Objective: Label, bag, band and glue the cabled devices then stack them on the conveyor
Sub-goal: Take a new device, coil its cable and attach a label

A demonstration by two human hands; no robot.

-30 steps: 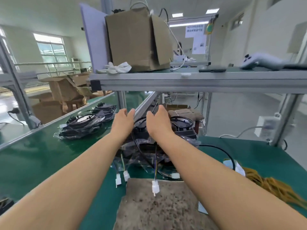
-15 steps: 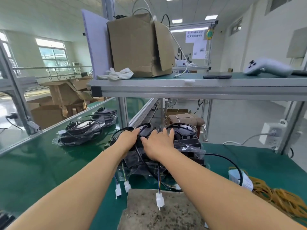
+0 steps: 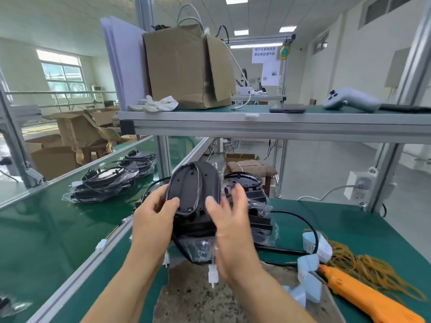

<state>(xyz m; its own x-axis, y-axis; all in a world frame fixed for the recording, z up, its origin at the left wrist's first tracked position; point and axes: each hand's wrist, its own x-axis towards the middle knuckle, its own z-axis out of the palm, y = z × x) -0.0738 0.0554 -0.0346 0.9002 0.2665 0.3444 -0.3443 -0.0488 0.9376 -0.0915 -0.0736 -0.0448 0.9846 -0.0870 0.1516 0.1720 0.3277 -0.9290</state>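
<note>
Left: bagged black devices with coiled cables lie on the green conveyor belt, well apart from the work.

Centre: my left hand grips the black oval plastic device by its lower left edge, with the thumb across the near face and the fingers curled round the rim. The device is raised above the green counter, in front of a pile of unbagged black devices. Its long axis runs up and away from me. The rounded end points toward the shelf and the flat face is turned to me. Its cable hangs down to a white connector.

Right: my right hand is open, its straight fingers blurred beside the device's right edge; I cannot tell whether they touch it. I judge labelling comes next: the pale blue label roll lies to the right, nearer this free hand.
</note>
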